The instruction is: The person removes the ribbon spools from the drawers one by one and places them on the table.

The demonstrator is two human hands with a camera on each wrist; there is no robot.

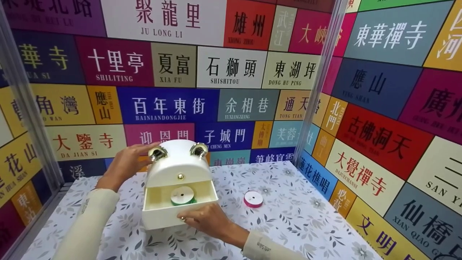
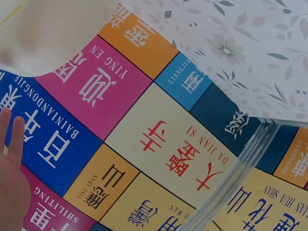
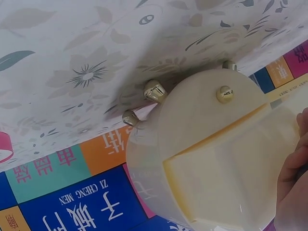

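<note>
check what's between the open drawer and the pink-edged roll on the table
Only bare, leaf-patterned tabletop lies between the open drawer and the pink-edged roll; the head view shows it.

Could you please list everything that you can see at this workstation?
white dome-topped plastic-looking box: one, white, on the table
shiny round ornaments: two in the head view, gold, either side of the box's top
open box-shaped drawer: one, white, pulled out of the box's front
small round knobs: two, gold, above the drawer and on its front
green-edged round spool: one, white and green, inside the drawer
pink-edged round spool: one, white and pink, right of the box
leaf-patterned tabletop: one, white and grey, beneath everything
printed wall panels: many, multicoloured, behind and beside the table
long sleeves: two, cream, on both arms
left hand: one, bare, at the box's upper left
right hand: one, bare, pinching the drawer's knob
</note>
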